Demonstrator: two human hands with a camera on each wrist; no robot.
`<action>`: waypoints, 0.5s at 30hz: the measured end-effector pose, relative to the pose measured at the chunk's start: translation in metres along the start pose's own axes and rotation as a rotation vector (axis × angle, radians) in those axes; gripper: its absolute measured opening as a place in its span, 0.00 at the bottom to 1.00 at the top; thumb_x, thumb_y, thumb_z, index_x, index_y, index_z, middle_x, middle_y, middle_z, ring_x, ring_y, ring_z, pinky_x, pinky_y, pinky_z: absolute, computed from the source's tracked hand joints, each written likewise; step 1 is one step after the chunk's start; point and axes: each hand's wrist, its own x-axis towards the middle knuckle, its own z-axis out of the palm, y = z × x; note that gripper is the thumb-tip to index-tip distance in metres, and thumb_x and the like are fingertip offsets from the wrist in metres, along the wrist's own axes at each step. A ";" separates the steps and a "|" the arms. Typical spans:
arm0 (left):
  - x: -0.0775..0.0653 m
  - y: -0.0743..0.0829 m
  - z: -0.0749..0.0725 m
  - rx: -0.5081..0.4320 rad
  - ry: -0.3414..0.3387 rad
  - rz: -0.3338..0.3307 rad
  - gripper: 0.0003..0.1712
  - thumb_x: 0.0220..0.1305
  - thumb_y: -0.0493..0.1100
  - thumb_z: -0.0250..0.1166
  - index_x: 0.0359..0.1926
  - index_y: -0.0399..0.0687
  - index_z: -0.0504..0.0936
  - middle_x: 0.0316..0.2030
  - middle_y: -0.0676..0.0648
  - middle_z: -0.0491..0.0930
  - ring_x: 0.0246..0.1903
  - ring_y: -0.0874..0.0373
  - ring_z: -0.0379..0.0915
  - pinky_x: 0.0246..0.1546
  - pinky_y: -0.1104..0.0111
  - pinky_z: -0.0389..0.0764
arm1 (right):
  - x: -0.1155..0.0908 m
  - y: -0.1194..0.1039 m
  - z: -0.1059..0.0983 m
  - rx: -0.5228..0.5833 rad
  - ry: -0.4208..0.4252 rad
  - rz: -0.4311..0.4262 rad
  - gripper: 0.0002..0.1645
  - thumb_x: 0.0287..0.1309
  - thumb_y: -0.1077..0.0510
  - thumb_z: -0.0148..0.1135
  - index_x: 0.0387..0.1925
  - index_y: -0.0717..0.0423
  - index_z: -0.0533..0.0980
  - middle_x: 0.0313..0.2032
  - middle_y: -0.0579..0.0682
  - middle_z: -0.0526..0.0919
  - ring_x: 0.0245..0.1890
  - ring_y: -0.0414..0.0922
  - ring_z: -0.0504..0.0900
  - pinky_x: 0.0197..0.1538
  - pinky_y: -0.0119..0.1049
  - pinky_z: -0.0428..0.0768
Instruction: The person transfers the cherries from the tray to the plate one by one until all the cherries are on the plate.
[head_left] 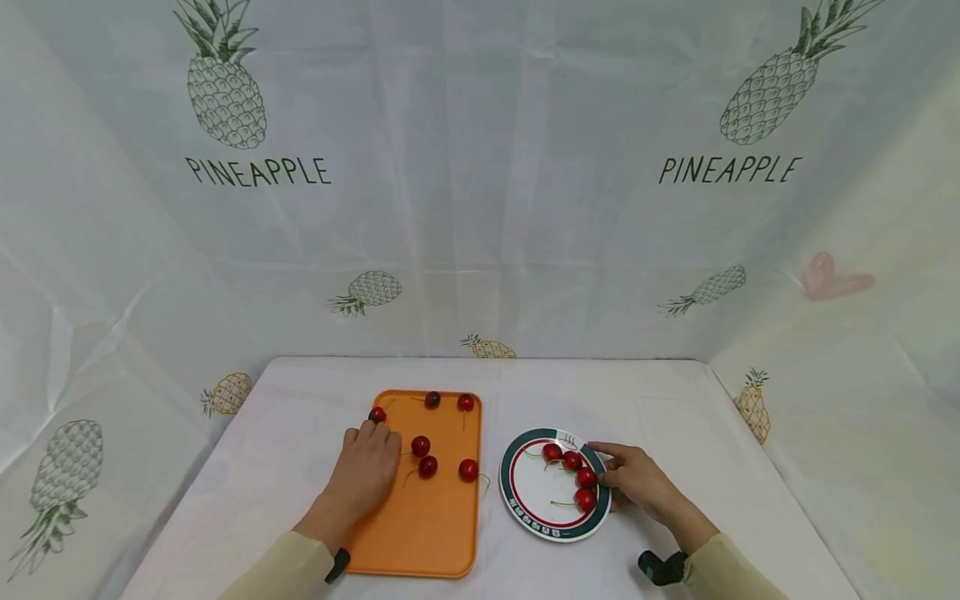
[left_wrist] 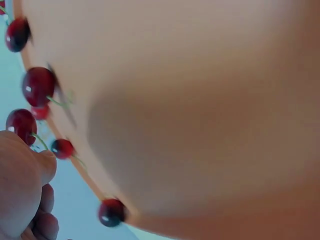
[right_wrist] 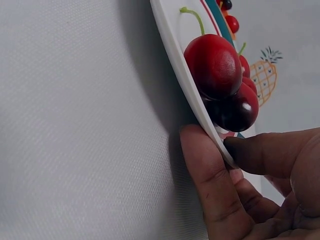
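Over the orange tray [head_left: 405,533] in the head view, my left hand [head_left: 366,467] has its fingers bent. In the left wrist view, its thumb and finger [left_wrist: 22,175] pinch a dark red cherry [left_wrist: 21,122] with a green stem, raised above the tray. Several other cherries lie on the tray, one cherry [head_left: 377,414] just beyond the knuckles at its far left corner. My right hand [head_left: 637,483] grips the right rim of a white plate [head_left: 540,492] with a green band, thumb on top, fingertip below [right_wrist: 202,150]. Several cherries [head_left: 585,477] sit on the plate's right and far side.
A white cloth [head_left: 675,408] covers the table. The plate stands to the right of the tray, with a narrow gap between. Behind the table hangs a white curtain [head_left: 480,167] printed with pineapples. A dark wrist device [head_left: 662,568] shows beside the right sleeve.
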 end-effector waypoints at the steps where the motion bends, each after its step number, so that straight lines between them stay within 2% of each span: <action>1: 0.002 0.003 -0.001 0.001 0.007 0.009 0.07 0.70 0.34 0.68 0.39 0.40 0.75 0.32 0.46 0.66 0.38 0.47 0.59 0.41 0.54 0.62 | 0.000 0.000 0.000 -0.001 -0.001 -0.001 0.37 0.58 0.70 0.68 0.70 0.57 0.75 0.36 0.56 0.75 0.26 0.49 0.80 0.29 0.40 0.85; 11: 0.035 0.048 -0.017 -0.045 -0.025 0.101 0.05 0.73 0.36 0.65 0.40 0.44 0.76 0.32 0.48 0.66 0.36 0.50 0.57 0.42 0.57 0.60 | 0.000 0.000 0.000 -0.010 0.003 0.002 0.37 0.58 0.70 0.68 0.71 0.57 0.75 0.36 0.57 0.76 0.26 0.49 0.80 0.30 0.41 0.86; 15: 0.049 0.069 -0.019 -0.031 -0.070 0.124 0.05 0.73 0.38 0.65 0.45 0.44 0.78 0.35 0.48 0.69 0.39 0.51 0.61 0.44 0.58 0.63 | 0.000 -0.001 0.000 -0.008 -0.005 0.008 0.37 0.58 0.70 0.68 0.71 0.57 0.75 0.36 0.57 0.76 0.26 0.49 0.80 0.31 0.40 0.86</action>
